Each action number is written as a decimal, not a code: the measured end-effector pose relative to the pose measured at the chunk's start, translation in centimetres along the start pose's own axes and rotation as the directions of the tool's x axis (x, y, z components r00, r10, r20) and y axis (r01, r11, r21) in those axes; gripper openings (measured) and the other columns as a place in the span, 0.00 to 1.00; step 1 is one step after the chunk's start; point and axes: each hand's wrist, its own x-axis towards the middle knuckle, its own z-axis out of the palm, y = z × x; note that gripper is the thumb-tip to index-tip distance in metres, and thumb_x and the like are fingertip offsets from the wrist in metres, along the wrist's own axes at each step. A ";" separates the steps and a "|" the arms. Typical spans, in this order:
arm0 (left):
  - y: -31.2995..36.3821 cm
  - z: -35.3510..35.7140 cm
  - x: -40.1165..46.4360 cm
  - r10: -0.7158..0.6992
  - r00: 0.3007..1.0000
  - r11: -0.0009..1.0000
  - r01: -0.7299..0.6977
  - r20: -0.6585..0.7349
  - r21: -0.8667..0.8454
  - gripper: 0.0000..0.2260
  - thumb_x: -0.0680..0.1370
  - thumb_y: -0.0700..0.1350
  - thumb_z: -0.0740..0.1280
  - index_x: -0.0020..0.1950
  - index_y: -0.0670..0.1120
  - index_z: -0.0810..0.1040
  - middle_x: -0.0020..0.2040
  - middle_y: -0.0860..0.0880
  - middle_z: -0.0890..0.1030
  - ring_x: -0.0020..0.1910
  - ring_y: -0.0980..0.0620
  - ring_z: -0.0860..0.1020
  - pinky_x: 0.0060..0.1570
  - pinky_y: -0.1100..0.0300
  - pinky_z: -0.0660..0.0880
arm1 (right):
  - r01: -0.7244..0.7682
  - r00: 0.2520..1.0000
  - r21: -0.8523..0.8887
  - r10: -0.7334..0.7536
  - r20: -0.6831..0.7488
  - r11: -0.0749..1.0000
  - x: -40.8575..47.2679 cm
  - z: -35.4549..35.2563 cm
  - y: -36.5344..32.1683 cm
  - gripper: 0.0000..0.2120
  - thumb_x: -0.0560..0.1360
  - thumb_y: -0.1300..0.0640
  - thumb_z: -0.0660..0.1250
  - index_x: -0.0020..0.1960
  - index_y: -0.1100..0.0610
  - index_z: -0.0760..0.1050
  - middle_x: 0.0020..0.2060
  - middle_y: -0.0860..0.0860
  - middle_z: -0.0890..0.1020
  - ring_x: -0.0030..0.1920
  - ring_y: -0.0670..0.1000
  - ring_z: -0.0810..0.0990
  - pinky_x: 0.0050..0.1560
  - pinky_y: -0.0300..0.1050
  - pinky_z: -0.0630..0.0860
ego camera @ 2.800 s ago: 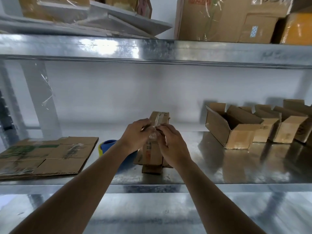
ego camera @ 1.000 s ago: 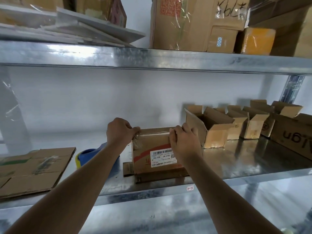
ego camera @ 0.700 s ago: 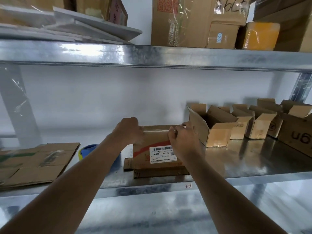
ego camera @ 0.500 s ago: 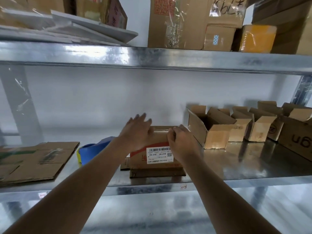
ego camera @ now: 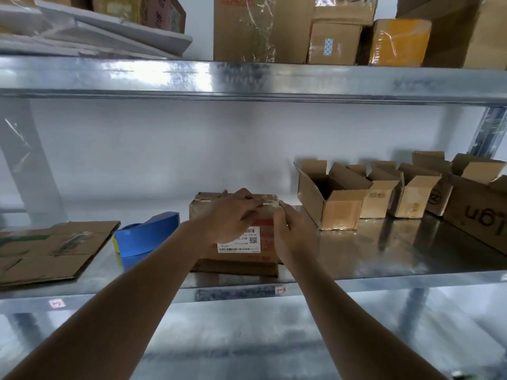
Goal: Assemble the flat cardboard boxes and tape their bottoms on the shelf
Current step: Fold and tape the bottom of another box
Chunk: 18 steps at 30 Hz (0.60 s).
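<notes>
Overhead, the upper shelf [ego camera: 247, 78] spans the top of the frame, loaded with taped cartons [ego camera: 263, 28] at upper centre and right, and white boards [ego camera: 109, 31] at upper left. Below it, the metal shelf [ego camera: 384, 256] runs across the middle of the frame. At the right edge of the frame a larger printed carton [ego camera: 477, 215] stands on it, and just left of that a row of open assembled boxes [ego camera: 332, 193], flaps up, side by side. At the left edge lies a stack of flat cardboard [ego camera: 52, 250]. At centre stands the box being taped [ego camera: 236, 250], its white barcode label [ego camera: 241, 242] facing the camera, a shiny strip of tape [ego camera: 267, 200] along its top edge. Between this box and the flat stack, just beside the box, sits a blue tape dispenser [ego camera: 145, 234]. The left hand [ego camera: 230, 215] lies over the top of the box, fingers extended and lightly bent, pressing on the tape. The right hand [ego camera: 293, 231] holds the box's right end, fingers curled round the upper corner.
</notes>
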 end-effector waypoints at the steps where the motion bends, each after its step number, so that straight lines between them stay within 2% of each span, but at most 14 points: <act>1: 0.1 0.2 0.0 0.008 1.000 1.000 -0.008 -0.003 -0.001 0.19 0.87 0.53 0.56 0.79 0.58 0.68 0.70 0.53 0.70 0.66 0.50 0.72 0.77 0.46 0.60 | 0.018 0.998 0.035 -0.016 -0.061 0.999 -0.3 0.2 0.3 0.16 0.87 0.52 0.56 0.50 0.52 0.80 0.33 0.39 0.77 0.40 0.28 0.77 0.37 0.21 0.69; 3: 0.2 0.3 0.0 0.007 1.000 0.997 -0.007 0.002 -0.083 0.19 0.86 0.55 0.57 0.78 0.61 0.69 0.68 0.54 0.70 0.65 0.53 0.72 0.78 0.49 0.57 | 0.059 0.988 0.103 -0.044 -0.145 0.993 -0.6 0.6 1.7 0.19 0.86 0.50 0.54 0.43 0.51 0.79 0.29 0.41 0.77 0.37 0.37 0.81 0.33 0.28 0.72; 5: 0.2 0.2 0.0 0.004 1.000 0.982 -0.005 -0.005 -0.189 0.18 0.85 0.56 0.60 0.75 0.62 0.73 0.67 0.57 0.71 0.67 0.56 0.71 0.80 0.50 0.50 | 0.101 0.978 0.155 -0.069 -0.195 0.983 -0.7 0.9 3.0 0.19 0.85 0.48 0.55 0.42 0.51 0.79 0.30 0.42 0.79 0.35 0.44 0.82 0.32 0.33 0.75; 7: 0.1 0.1 0.1 0.014 1.000 0.958 -0.018 -0.017 -0.287 0.16 0.84 0.58 0.62 0.72 0.61 0.77 0.66 0.59 0.72 0.68 0.60 0.70 0.80 0.51 0.47 | 0.133 0.962 0.179 -0.084 -0.258 0.975 -0.4 0.9 4.2 0.15 0.85 0.47 0.59 0.50 0.51 0.83 0.39 0.43 0.84 0.41 0.45 0.84 0.39 0.38 0.82; 9: 0.1 0.3 0.2 0.027 0.998 0.916 -0.044 -0.050 -0.398 0.16 0.83 0.59 0.63 0.68 0.59 0.81 0.65 0.61 0.74 0.66 0.64 0.70 0.77 0.53 0.56 | 0.098 0.963 0.147 -0.056 -0.263 0.984 0.3 0.8 5.3 0.17 0.84 0.41 0.60 0.66 0.47 0.79 0.55 0.44 0.84 0.54 0.45 0.84 0.52 0.44 0.84; 11: 0.3 0.5 0.4 0.039 0.996 0.872 -0.075 -0.084 -0.483 0.19 0.80 0.64 0.65 0.65 0.58 0.84 0.65 0.61 0.77 0.66 0.64 0.72 0.72 0.51 0.67 | 0.026 0.985 0.103 -0.008 -0.170 0.994 1.0 0.7 5.9 0.22 0.83 0.32 0.55 0.73 0.39 0.71 0.64 0.41 0.81 0.63 0.47 0.81 0.62 0.52 0.82; 12: 0.5 0.7 0.6 0.044 0.994 0.872 -0.086 -0.097 -0.481 0.21 0.79 0.66 0.64 0.65 0.59 0.84 0.66 0.62 0.78 0.69 0.64 0.71 0.74 0.47 0.65 | -0.001 0.994 0.109 0.013 -0.110 0.994 1.3 0.6 6.1 0.24 0.82 0.29 0.52 0.73 0.37 0.70 0.63 0.41 0.81 0.63 0.48 0.81 0.63 0.55 0.81; 14: 0.8 0.8 0.9 0.025 0.997 0.896 -0.057 -0.078 -0.441 0.20 0.78 0.68 0.63 0.65 0.62 0.82 0.69 0.67 0.75 0.78 0.63 0.59 0.80 0.38 0.49 | -0.022 0.999 0.170 0.027 -0.026 0.985 1.6 0.5 6.3 0.26 0.82 0.28 0.52 0.70 0.41 0.72 0.56 0.44 0.83 0.57 0.51 0.84 0.59 0.57 0.83; 15: 1.0 0.8 1.1 0.016 0.998 0.897 -0.040 -0.058 -0.440 0.18 0.79 0.65 0.64 0.66 0.64 0.80 0.72 0.67 0.72 0.81 0.61 0.52 0.80 0.38 0.40 | -0.015 1.000 0.195 0.019 -0.018 0.981 1.7 0.3 6.2 0.25 0.82 0.29 0.53 0.68 0.44 0.74 0.53 0.45 0.83 0.55 0.51 0.85 0.57 0.57 0.84; 16: 1.0 0.6 1.2 0.014 0.999 0.887 -0.034 -0.047 -0.461 0.15 0.80 0.61 0.65 0.66 0.65 0.80 0.75 0.66 0.68 0.82 0.58 0.47 0.79 0.39 0.34 | -0.007 1.000 0.209 0.012 -0.023 0.978 1.6 0.2 6.1 0.24 0.83 0.30 0.53 0.67 0.45 0.74 0.52 0.45 0.83 0.54 0.51 0.85 0.56 0.56 0.84; 18: 1.0 0.5 1.4 0.001 0.999 0.860 -0.027 -0.052 -0.510 0.13 0.81 0.55 0.68 0.65 0.65 0.80 0.80 0.63 0.62 0.83 0.52 0.39 0.77 0.39 0.29 | -0.022 0.999 0.241 0.031 -0.032 0.970 1.5 0.0 6.0 0.22 0.83 0.31 0.54 0.65 0.43 0.75 0.52 0.44 0.84 0.55 0.50 0.85 0.57 0.55 0.84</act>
